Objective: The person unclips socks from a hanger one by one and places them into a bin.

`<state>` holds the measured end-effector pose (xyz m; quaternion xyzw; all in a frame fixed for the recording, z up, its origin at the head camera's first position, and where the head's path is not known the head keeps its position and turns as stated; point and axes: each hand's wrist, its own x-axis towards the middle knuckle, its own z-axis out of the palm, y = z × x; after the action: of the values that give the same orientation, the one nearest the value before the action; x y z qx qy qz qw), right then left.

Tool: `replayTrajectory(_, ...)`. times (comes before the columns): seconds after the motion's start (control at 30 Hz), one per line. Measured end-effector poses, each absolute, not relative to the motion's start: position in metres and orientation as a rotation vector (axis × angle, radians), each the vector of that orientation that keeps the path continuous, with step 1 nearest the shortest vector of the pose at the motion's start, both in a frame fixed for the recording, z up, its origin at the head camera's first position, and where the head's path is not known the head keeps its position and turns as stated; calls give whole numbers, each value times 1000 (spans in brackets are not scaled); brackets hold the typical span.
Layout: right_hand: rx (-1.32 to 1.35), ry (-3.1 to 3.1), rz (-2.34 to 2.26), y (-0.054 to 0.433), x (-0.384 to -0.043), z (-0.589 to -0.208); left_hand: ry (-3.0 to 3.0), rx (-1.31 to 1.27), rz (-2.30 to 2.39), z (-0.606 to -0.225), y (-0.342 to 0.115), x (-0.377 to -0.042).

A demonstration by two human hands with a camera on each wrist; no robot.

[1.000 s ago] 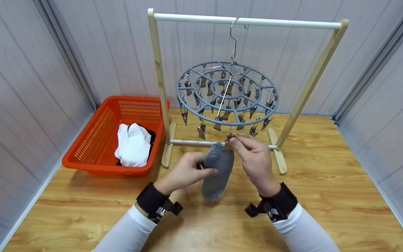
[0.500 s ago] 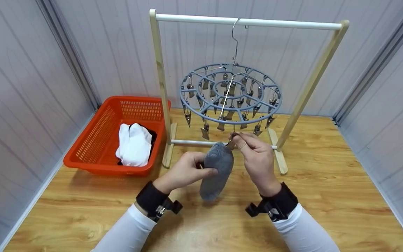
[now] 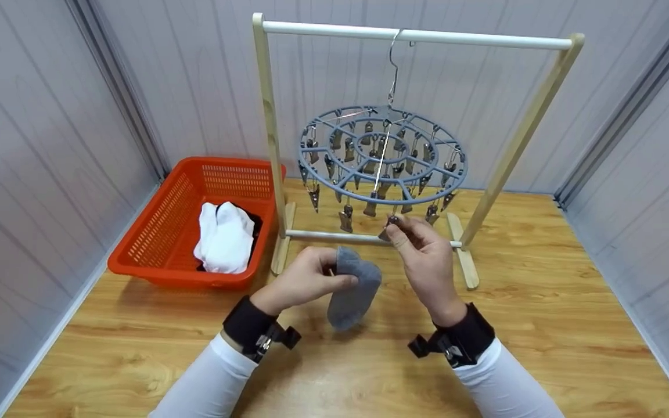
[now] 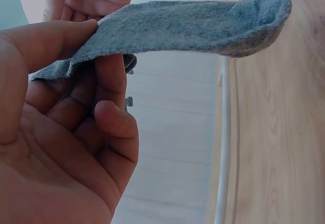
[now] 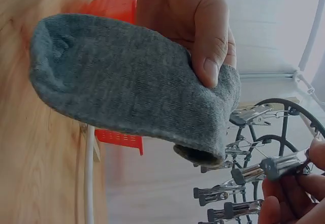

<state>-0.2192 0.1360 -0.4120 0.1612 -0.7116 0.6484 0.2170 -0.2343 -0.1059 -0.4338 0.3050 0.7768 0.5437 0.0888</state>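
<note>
A grey sock (image 3: 353, 299) hangs from my left hand (image 3: 311, 276), pinched between thumb and fingers near its cuff. In the right wrist view the sock (image 5: 122, 76) has its toe pointing left and its dark opening low on the right. My right hand (image 3: 427, 261) pinches a metal clip (image 5: 284, 165) between thumb and fingers, just below the front rim of a round blue-grey drying hanger (image 3: 382, 202). Sock and clip are apart, with a small gap between them. Several other clips dangle from the hanger's rings.
The hanger hooks over the white bar (image 3: 485, 39) of a wooden-legged rack (image 3: 520, 145). To the left stands an orange basket (image 3: 148, 232) with a white cloth item (image 3: 224, 241) and something black under it. Pale panel walls flank the wooden surface (image 3: 572, 325).
The clip was at the sock's upper edge; now they are apart. The left hand's sock has dropped slightly and its cuff has folded over. The right hand keeps the clip.
</note>
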Motion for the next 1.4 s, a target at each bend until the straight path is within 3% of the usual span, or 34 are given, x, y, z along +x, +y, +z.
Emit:
replayTrajectory(0.33, 498, -1941, 1068, 150, -221, -411, 2304, 895, 1640, -419, -126, -239)
replayTrajectory(0.93, 481, -1673, 975, 160, -224, -395, 2419, 776, 1847, -389, -189, -240)
replayTrajectory(1.4, 473, -1833, 813, 160, -230, -402, 2574, 329, 2097, -386, -217, -247)
